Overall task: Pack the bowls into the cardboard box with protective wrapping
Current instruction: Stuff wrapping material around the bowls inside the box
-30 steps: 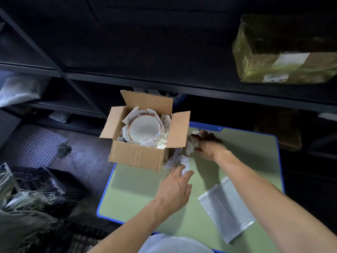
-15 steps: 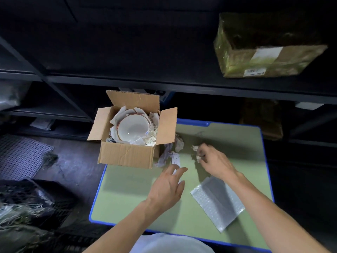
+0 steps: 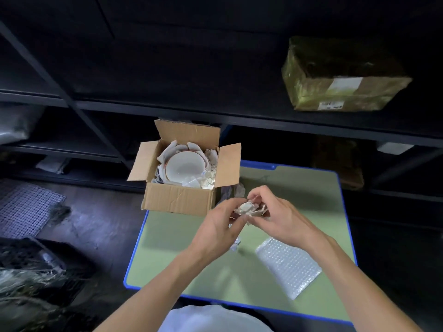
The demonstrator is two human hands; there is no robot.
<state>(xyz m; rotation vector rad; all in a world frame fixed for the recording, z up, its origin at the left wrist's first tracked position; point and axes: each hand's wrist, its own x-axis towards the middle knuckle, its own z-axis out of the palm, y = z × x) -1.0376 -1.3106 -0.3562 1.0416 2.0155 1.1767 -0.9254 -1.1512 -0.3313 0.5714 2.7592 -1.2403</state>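
An open cardboard box (image 3: 177, 200) stands at the far left corner of the green table (image 3: 299, 188). Inside it a white bowl (image 3: 185, 167) with a thin orange rim lies amid crumpled white paper. Just right of the box, above the table, my left hand (image 3: 218, 226) and my right hand (image 3: 280, 216) meet around a small crumpled paper wad (image 3: 250, 208). Both pinch it with curled fingers. A flat bubble wrap sheet (image 3: 288, 265) lies on the table under my right forearm.
More crumpled paper (image 3: 231, 191) lies beside the box's right wall. Dark metal shelving (image 3: 215, 118) runs behind the table, with a wrapped parcel (image 3: 342, 75) on the upper right shelf. To the left, on the dark floor, lie a white mesh mat (image 3: 26, 207) and black crates (image 3: 28, 262).
My right hand picked up a paper wad from beside the box and drew it toward me. My left hand rose from the table and joined it on the wad.
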